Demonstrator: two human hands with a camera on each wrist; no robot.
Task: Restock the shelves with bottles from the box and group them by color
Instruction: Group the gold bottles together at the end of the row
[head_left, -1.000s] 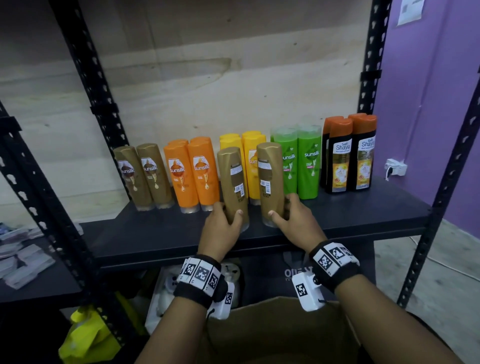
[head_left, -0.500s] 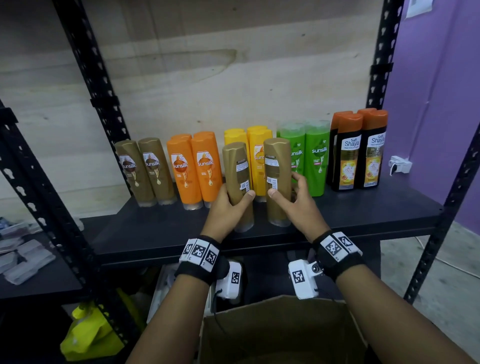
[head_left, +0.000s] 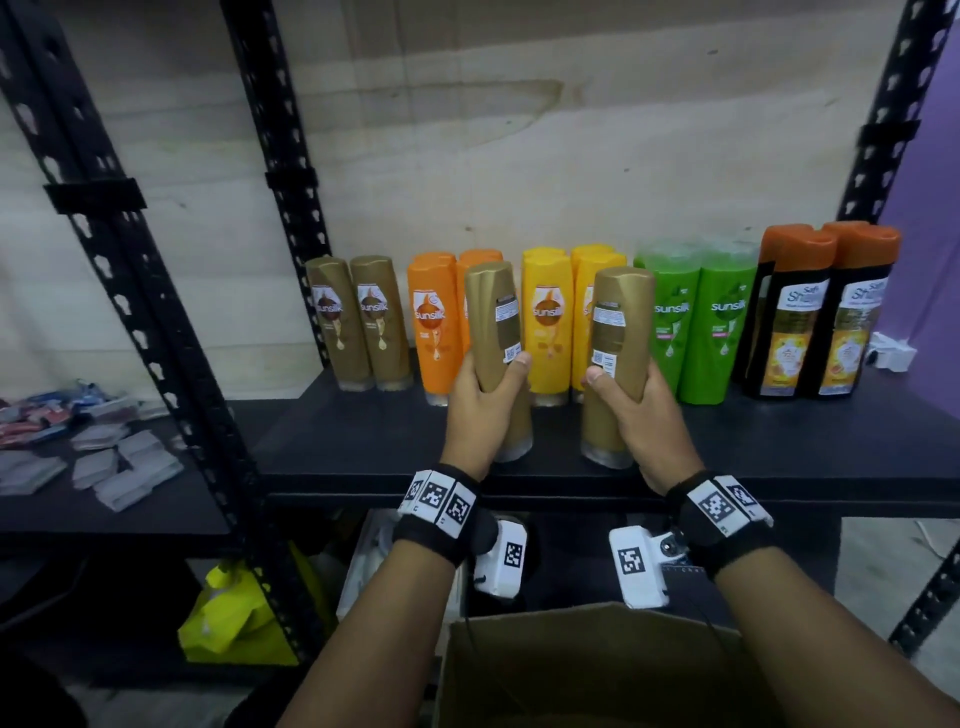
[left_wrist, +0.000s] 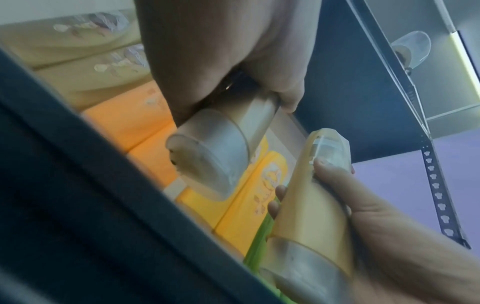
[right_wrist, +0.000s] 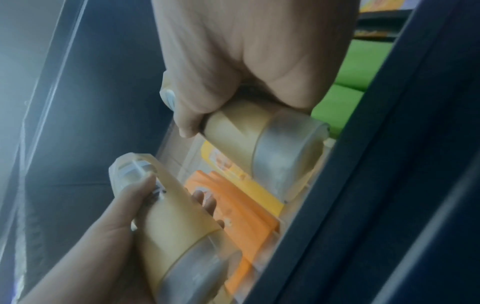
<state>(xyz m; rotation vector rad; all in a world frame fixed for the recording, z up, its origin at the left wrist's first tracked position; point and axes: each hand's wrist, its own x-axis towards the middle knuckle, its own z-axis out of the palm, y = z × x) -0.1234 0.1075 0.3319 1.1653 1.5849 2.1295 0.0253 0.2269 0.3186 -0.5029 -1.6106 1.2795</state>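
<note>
The left hand (head_left: 480, 402) and right hand (head_left: 641, 410) each gripped a gold bottle (head_left: 496, 332), fingers (head_left: 521, 358) wrapped round its lower body. Both bottles stood upright above the shelf (head_left: 363, 441), before the orange and yellow rows.

We see two gold bottles (head_left: 492, 317) of smooth, slightly glossy plastic with paper labels. The shelf (head_left: 363, 441) looks matt black, its posts (head_left: 270, 130) of perforated metal. The back wall (head_left: 467, 130) is pale wood, the box (head_left: 571, 660) brown cardboard.

Held gold bottles (head_left: 496, 332) hide part of the orange bottles (head_left: 434, 322) behind.
</note>
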